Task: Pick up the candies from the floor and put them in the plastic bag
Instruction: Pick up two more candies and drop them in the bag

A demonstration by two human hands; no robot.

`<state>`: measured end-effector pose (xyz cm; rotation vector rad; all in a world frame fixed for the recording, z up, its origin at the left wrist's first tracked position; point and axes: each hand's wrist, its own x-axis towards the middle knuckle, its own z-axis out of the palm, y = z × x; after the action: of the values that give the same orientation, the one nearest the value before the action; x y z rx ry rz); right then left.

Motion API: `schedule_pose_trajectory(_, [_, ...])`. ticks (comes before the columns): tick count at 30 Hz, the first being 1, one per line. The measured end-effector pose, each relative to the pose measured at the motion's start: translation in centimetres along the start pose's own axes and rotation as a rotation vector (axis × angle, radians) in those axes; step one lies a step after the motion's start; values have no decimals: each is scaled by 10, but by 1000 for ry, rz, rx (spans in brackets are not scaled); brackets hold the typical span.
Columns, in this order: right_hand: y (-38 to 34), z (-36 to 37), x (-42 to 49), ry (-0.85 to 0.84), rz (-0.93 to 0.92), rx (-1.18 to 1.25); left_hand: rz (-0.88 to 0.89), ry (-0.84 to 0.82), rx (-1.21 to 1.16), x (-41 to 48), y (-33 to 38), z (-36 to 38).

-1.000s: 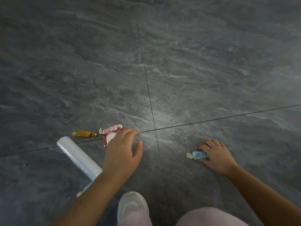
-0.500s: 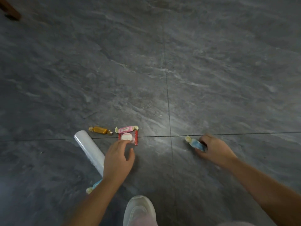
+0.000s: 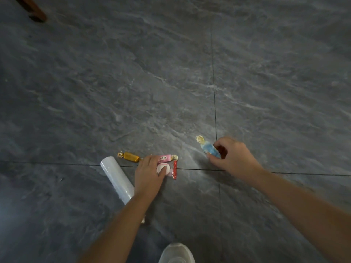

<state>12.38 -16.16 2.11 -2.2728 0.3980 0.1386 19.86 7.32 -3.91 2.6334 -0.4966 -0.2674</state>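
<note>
A dark grey stone-look tiled floor (image 3: pixel 171 82) fills the view, its thin grout lines crossing just right of the white roll. That roll (image 3: pixel 116 179), a cylinder of rolled clear plastic, lies on the floor and serves as the landmark here; its near end runs under the left forearm. Whether it is the plastic bag itself cannot be told.

Below and right of the roll, at the bottom edge, is the toe of a pale shoe (image 3: pixel 176 253). Far up and left of the roll, in the corner, stands a reddish-brown wooden leg (image 3: pixel 33 9).

The left hand (image 3: pixel 149 175) lies just right of the roll, palm down, fingers (image 3: pixel 150 162) spread and pressing on the sweets there; its thumb rests on a flat red-edged packet (image 3: pixel 170 168) with a round white piece inside. It presses rather than grips, and nothing is lifted.

The right hand (image 3: pixel 234 158) is well to the right of the roll, fingers curled in a pinch around the lower end of a blue wrapped candy (image 3: pixel 208 147), whose twisted cream end sticks up and left.

Touching the packet on its far side is a pink wrapped candy (image 3: pixel 167 157), partly under the left fingers. Just above the roll's far end lies a gold wrapped candy (image 3: pixel 130 156), untouched on the floor.
</note>
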Motion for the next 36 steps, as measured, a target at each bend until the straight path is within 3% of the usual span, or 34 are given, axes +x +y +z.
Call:
schedule_pose_trajectory(6, [2,-1,0,-9,31,25,35,-147,47,27,-15,12])
schedule_pose_trajectory(16, [5,5,-5,-45,59,18,-78,-183,-56,32,-9,18])
schedule_pose_trajectory(23, [5,6,-16,-53,47,-2,-109,-2,-168,-4,8,-7])
schedule_pose_trajectory(28, [-1,10,-25,36,94,26,-93,152,-274,-39,32,-39])
schedule_pose_trajectory(32, [-34,-14,-38,208,161,123,-90,208,-330,-56,70,-83])
schedule_pose_trajectory(36, [-94,-63,-64,146,138,76,-40,213,-318,-57,126,-152])
